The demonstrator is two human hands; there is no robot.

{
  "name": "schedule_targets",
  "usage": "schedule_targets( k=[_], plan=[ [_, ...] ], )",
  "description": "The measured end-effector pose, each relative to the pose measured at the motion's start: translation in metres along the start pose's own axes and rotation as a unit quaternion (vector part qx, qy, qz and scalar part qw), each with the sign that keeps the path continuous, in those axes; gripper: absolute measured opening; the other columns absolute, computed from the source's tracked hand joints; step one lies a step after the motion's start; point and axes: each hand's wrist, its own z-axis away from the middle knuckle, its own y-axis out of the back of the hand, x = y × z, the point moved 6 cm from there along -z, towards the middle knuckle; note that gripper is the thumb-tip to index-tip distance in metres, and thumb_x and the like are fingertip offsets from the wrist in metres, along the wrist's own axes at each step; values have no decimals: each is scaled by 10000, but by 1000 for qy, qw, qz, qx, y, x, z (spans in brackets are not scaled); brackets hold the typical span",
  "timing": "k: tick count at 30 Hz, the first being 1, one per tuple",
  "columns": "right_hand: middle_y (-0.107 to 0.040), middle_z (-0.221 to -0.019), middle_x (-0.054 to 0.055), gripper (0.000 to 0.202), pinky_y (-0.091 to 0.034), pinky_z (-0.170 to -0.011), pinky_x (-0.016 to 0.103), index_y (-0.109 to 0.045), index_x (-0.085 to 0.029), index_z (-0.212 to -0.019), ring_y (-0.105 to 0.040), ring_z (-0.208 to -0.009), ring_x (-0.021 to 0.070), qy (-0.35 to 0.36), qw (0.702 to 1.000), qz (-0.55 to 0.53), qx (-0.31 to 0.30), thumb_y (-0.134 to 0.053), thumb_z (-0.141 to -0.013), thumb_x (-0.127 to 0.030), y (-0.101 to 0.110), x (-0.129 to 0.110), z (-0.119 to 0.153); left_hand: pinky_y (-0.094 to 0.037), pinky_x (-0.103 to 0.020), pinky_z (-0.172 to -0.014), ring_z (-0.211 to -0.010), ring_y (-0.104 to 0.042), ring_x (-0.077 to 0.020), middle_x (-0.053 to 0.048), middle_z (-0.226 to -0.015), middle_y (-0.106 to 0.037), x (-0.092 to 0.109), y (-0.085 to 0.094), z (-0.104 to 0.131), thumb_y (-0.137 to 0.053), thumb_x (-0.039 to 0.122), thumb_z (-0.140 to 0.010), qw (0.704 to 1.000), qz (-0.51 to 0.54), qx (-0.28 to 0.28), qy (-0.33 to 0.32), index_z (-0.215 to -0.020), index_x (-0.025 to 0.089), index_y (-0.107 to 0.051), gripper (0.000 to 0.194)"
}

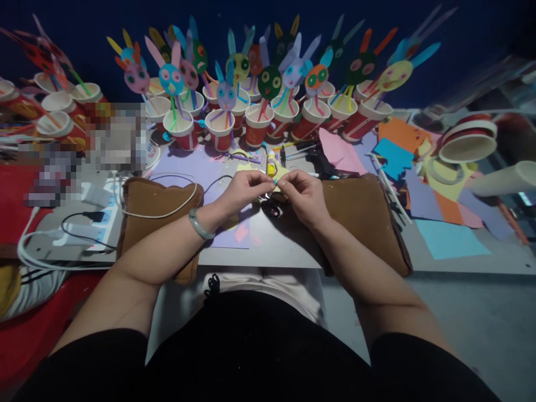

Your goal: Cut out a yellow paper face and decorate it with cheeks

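Observation:
My left hand (249, 188) and my right hand (305, 196) meet over the middle of the table, fingertips nearly touching. Thumb and forefinger of each are pinched on a small blue piece (275, 182), mostly hidden by the fingers; I cannot tell its exact shape. Just under the hands lies a dark, looped object, perhaps scissor handles (273, 209), partly covered. A yellow glue stick (271, 163) is right behind the fingertips, with a black pen (283, 156) beside it. Purple paper (218, 237) with pink scraps (241, 233) lies by my left wrist.
Red and white paper cups (258, 131) holding paper rabbit heads on straws line the back. Brown cushions (360, 223) lie beneath both forearms. Coloured paper (452, 239) is piled right, near a tape roll (444, 170). A power strip (104, 223) with cables sits left.

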Motion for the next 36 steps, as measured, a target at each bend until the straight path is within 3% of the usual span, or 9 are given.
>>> schedule_targets(
  k=[10, 17, 21, 27, 36],
  plan=[
    [-462, -559, -38, 474, -348, -507, 257, -588, -213, -674, -387, -528, 99, 6, 1000, -3, -11, -698, -776, -662, -2, -5, 2, -335, -255, -585, -579, -454, -81, 25, -612, -551, -1, 1, 1, -729, 316, -712, 1000, -4, 15, -7, -637, 161, -604, 212],
    [-483, -566, -43, 379, -352, -520, 256, -608, -207, -698, -392, -531, 94, -6, 1000, -12, 4, -738, -782, -553, 0, -3, 1, -335, -252, -580, -585, -445, -81, 30, -622, -545, 1, 5, 1, -742, 327, -720, 999, -2, 43, -16, -640, 171, -606, 222],
    [-537, -611, -41, 334, -385, -560, 257, -629, -197, -736, -424, -556, 91, -1, 1000, -3, -4, -765, -761, -502, 0, -1, 1, -339, -260, -578, -581, -435, -84, 31, -598, -534, 4, 2, 1, -794, 379, -680, 999, -4, 34, -18, -626, 170, -625, 274],
    [-568, -645, -30, 394, -397, -575, 255, -619, -188, -743, -460, -587, 96, 6, 1000, -4, -13, -758, -759, -557, -1, -1, 1, -350, -251, -585, -600, -451, -87, 23, -617, -571, 6, -1, 2, -815, 454, -643, 999, -4, 29, -20, -645, 164, -647, 334],
    [-549, -628, -28, 390, -393, -578, 263, -608, -192, -722, -453, -581, 101, 19, 999, 21, -22, -750, -771, -552, -1, 0, 1, -365, -252, -613, -604, -462, -80, 29, -638, -576, 1, -2, 0, -754, 364, -658, 1000, -12, -5, 12, -703, 149, -662, 238]
  ],
)
